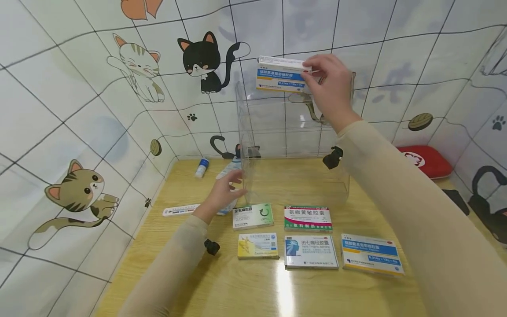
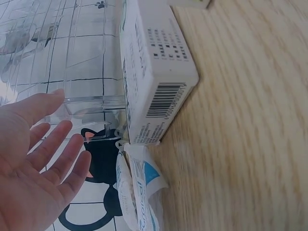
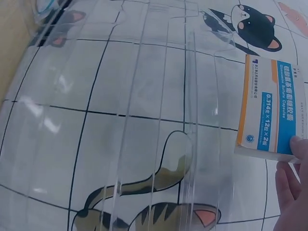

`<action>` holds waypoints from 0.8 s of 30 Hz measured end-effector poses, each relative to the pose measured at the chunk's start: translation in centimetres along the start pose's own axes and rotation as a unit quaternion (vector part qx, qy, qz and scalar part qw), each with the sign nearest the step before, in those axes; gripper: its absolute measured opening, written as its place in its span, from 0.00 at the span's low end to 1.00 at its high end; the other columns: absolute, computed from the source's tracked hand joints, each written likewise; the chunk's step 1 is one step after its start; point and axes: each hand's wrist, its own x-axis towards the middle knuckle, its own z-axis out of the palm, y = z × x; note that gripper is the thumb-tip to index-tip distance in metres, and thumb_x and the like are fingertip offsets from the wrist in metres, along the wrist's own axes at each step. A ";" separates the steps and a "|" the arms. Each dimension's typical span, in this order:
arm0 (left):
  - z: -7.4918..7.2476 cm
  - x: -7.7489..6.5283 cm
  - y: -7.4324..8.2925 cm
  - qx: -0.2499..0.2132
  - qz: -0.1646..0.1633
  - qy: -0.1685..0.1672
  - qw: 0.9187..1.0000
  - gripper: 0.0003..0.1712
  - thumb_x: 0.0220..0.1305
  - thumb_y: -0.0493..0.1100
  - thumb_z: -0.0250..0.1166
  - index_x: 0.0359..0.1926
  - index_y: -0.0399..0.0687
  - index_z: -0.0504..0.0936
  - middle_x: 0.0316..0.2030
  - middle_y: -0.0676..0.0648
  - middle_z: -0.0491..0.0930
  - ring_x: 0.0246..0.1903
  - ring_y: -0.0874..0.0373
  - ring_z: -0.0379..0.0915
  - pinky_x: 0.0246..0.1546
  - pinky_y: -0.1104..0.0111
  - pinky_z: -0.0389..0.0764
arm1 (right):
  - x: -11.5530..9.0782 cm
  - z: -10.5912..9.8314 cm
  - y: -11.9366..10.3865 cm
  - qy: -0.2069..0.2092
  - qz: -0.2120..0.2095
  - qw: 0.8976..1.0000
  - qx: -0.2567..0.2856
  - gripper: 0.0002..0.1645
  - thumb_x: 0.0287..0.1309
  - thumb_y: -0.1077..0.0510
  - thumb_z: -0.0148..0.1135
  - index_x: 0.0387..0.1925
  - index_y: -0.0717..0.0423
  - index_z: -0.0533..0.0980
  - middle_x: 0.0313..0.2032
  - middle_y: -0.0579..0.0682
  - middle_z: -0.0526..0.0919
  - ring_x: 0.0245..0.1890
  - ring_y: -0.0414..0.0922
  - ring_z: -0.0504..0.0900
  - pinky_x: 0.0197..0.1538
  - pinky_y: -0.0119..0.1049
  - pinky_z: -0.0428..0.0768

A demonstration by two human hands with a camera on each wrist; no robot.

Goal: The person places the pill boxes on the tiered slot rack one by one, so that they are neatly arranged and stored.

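My right hand (image 1: 330,83) pinches the right end of a white, blue and orange medicine box (image 1: 280,77) between thumb and fingers. The box is held up near the top of a clear plastic rack (image 1: 246,141); in the right wrist view the box (image 3: 269,108) shows its printed front. My left hand (image 1: 222,193) is at the rack's lower left side, its fingers extended and holding nothing; whether the fingertips touch the rack I cannot tell. A green and white medicine box (image 1: 252,216) lies just in front of this hand, its barcode end (image 2: 166,100) showing in the left wrist view.
On the wooden table lie a red-green box (image 1: 308,219), a yellow-white box (image 1: 258,246), a blue-white box (image 1: 310,252) and another blue-orange box (image 1: 372,254). Further off are a blue-capped bottle (image 1: 202,168), a thermometer package (image 1: 180,210), a plastic packet (image 2: 139,187) and a red case (image 1: 429,162).
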 end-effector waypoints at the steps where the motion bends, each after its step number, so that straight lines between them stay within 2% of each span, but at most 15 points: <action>1: 0.1 0.0 0.0 -0.002 0.002 -0.001 1.000 0.37 0.63 0.38 0.73 0.71 0.42 0.70 0.63 0.38 0.79 0.61 0.40 0.77 0.59 0.48 0.82 | 0.3 0.3 0.0 -0.002 0.001 1.000 -0.001 0.15 0.67 0.54 0.68 0.52 0.53 0.85 0.55 0.44 0.82 0.50 0.37 0.84 0.56 0.27 0.83; 5: 0.6 -0.1 0.0 -0.002 0.004 -0.003 1.000 0.37 0.64 0.38 0.73 0.71 0.42 0.70 0.63 0.38 0.78 0.60 0.43 0.77 0.59 0.48 0.82 | 1.1 1.2 0.4 -0.020 -0.002 1.000 -0.011 0.14 0.68 0.55 0.68 0.52 0.54 0.85 0.56 0.45 0.82 0.54 0.38 0.81 0.60 0.27 0.81; 10: 1.1 -0.4 -0.1 0.006 -0.009 -0.003 1.000 0.36 0.65 0.39 0.73 0.71 0.45 0.71 0.64 0.41 0.78 0.61 0.46 0.77 0.60 0.52 0.83 | 1.0 2.6 1.3 -0.052 -0.006 0.998 -0.023 0.13 0.68 0.57 0.67 0.52 0.55 0.84 0.57 0.47 0.83 0.55 0.42 0.81 0.63 0.29 0.80; 16: 0.8 -0.4 -0.2 0.007 -0.009 0.002 1.000 0.35 0.65 0.37 0.72 0.71 0.45 0.71 0.64 0.40 0.78 0.61 0.45 0.77 0.60 0.51 0.82 | 0.6 4.8 1.4 -0.071 0.043 0.996 -0.015 0.16 0.70 0.55 0.66 0.56 0.49 0.84 0.61 0.42 0.82 0.58 0.37 0.80 0.64 0.23 0.76; 20: 0.5 -0.3 -0.2 0.008 -0.008 0.003 1.000 0.35 0.66 0.37 0.72 0.72 0.43 0.71 0.64 0.41 0.78 0.61 0.44 0.77 0.60 0.51 0.82 | 0.2 5.2 1.5 -0.096 0.046 0.994 -0.003 0.23 0.71 0.57 0.64 0.65 0.45 0.80 0.70 0.40 0.76 0.66 0.36 0.76 0.68 0.23 0.73; 24: 0.4 -0.2 0.1 0.005 -0.003 0.007 1.000 0.35 0.66 0.37 0.72 0.72 0.43 0.71 0.64 0.41 0.79 0.61 0.42 0.77 0.60 0.50 0.82 | -0.7 4.4 1.3 -0.121 0.049 0.991 0.014 0.33 0.69 0.57 0.66 0.73 0.42 0.71 0.76 0.38 0.67 0.72 0.35 0.70 0.73 0.25 0.69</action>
